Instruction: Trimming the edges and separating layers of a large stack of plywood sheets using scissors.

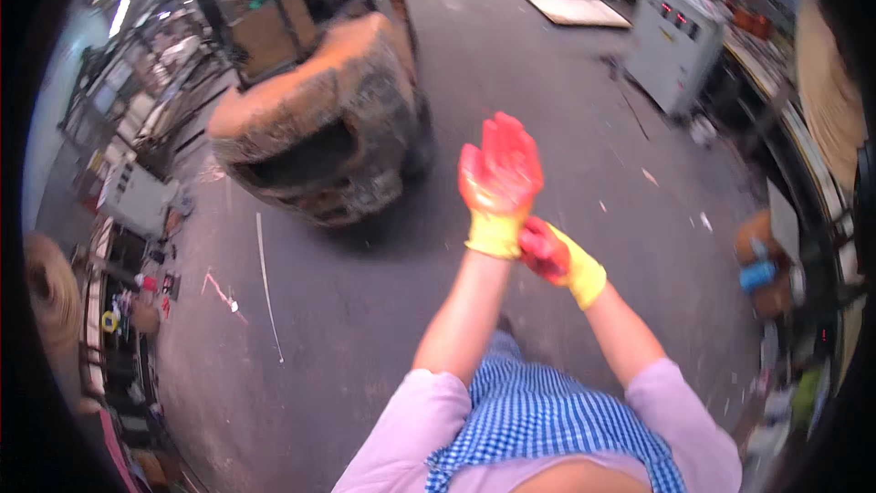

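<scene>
My left hand (502,169) is raised in front of me, palm showing and fingers stretched out, with nothing in it. It wears a work glove with a red coated palm and a yellow knit cuff (494,236). My right hand (547,251), in a matching glove, is closed at the edge of that cuff, by the left wrist. Its fingertips are partly hidden, but they appear to grip the cuff. Below the arms hangs a blue checked apron (547,406) over pale sleeves.
An orange forklift (315,119), worn and dirty, stands ahead to the left. A grey control cabinet (673,46) is at the far right, near a pale board (566,0) on the dark floor (365,310). Cluttered benches and rolls of sheet material (50,288) line both sides.
</scene>
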### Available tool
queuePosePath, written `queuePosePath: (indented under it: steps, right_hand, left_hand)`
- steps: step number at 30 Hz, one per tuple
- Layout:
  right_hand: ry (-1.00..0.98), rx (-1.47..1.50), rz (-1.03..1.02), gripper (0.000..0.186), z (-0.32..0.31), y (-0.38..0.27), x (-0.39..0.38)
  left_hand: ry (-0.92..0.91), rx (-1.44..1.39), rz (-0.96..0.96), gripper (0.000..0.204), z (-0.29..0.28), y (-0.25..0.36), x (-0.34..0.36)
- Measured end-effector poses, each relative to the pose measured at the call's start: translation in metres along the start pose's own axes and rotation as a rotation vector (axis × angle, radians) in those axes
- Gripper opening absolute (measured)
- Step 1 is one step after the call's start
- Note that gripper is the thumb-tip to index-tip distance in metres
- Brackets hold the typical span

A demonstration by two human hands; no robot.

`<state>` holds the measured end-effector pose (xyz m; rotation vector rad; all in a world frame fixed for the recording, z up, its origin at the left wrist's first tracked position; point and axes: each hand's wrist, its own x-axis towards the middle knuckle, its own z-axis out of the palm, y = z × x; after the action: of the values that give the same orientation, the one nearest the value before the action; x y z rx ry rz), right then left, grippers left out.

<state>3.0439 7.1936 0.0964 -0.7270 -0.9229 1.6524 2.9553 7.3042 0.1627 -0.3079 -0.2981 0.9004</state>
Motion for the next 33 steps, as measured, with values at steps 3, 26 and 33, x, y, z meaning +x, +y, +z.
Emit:
queuePosePath:
  steps: [3, 26, 33]
  right_hand:
    - [0.021, 0.109, 0.019, 0.069, -0.046, -0.035, 0.03]
    - [-0.034, -1.335, -0.342, 0.057, -0.447, -0.208, 0.606]
    - [-0.314, -1.272, -0.491, 0.061, -0.477, -0.203, 0.754]
  left_hand:
    - [0.101, 0.025, 0.012, 0.04, -0.025, -0.012, 0.075]
    - [-0.459, 1.019, 0.082, 0.064, -0.011, 0.125, 0.672]
    - [-0.181, 0.149, 0.096, 0.054, -0.076, 0.237, 0.871]
